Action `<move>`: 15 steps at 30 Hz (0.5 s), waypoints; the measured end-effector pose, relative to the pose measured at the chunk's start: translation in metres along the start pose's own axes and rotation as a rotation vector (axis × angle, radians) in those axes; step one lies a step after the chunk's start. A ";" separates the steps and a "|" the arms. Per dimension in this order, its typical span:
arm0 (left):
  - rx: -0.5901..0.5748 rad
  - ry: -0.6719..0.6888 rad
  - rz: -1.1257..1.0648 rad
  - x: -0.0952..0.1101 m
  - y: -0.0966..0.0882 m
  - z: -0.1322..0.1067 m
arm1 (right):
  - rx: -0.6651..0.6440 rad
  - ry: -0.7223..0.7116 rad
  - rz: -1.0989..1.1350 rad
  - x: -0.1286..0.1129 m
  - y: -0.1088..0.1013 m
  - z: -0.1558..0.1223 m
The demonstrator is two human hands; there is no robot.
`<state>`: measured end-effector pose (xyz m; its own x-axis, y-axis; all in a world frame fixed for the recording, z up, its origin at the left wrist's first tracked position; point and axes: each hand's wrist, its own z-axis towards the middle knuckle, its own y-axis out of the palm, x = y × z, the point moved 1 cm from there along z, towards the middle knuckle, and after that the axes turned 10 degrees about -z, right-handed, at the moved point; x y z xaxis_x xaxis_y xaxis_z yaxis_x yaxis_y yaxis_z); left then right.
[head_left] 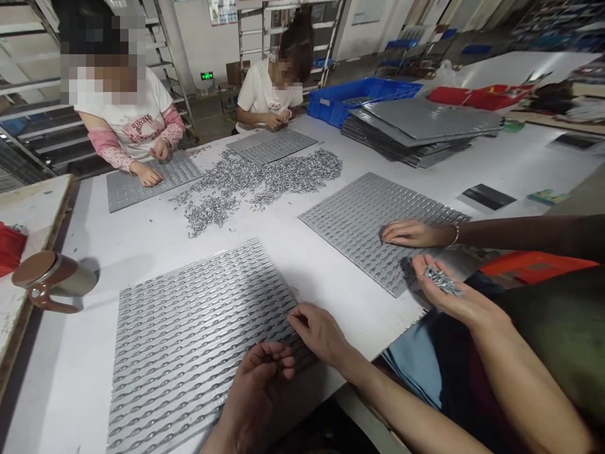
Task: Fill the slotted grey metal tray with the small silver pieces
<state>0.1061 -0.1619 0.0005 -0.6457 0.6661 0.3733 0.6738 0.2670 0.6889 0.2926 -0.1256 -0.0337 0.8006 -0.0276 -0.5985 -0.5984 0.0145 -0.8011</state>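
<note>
In front of me lies a grey sheet with rows of small oval, spindle-shaped metal pieces. My left hand is over its near right part, palm up, the fingers curled inward. What lies in that palm is too dark to tell. At the sheet's right edge, my right hand has thumb and forefinger pinched together; anything between the fingertips is hidden. Beyond the sheet, a loose heap of small silvery metal pieces spreads over the white table.
Right of me, a co-worker's hand cups silvery pieces above a similar sheet. Two more people work across the table. A brown mug lies at left. A blue crate and stacked grey sheets stand at the back.
</note>
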 end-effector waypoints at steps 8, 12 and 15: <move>-0.092 -0.009 -0.033 0.007 0.005 -0.005 | 0.037 0.032 -0.036 0.000 -0.001 0.004; -0.155 -0.023 -0.072 0.002 0.005 -0.002 | 0.033 -0.223 0.097 -0.019 -0.024 -0.022; -0.163 -0.019 -0.042 -0.006 0.007 -0.003 | -0.050 -0.423 -0.037 -0.038 -0.038 -0.048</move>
<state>0.1133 -0.1660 0.0048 -0.6644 0.6700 0.3312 0.5779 0.1796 0.7961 0.2833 -0.1729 0.0201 0.7573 0.3858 -0.5269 -0.5613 -0.0278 -0.8271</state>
